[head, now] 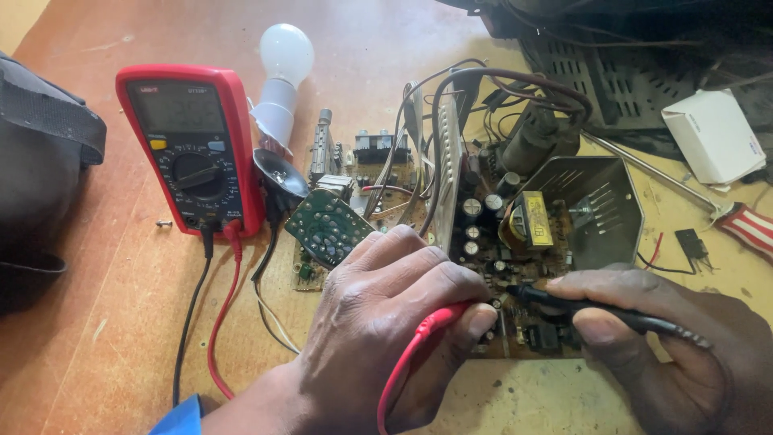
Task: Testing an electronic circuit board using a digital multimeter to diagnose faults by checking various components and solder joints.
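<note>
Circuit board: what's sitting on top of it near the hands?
On the circuit board: black capacitors, a yellow transformer, a metal shield. Left hand with red probe and right hand with black probe hide the front edge.

The left hand (386, 322) lies knuckles up with its back to the camera, fingers curled under and closed in a pinch, thumb hidden beneath. Its wrist runs down toward the lower edge of the view, a strip of blue sleeve (179, 417) at the forearm. The right hand (668, 346) comes in from the lower right corner, thumb pressed flat against the bent forefinger in a pen-like grip.
</note>
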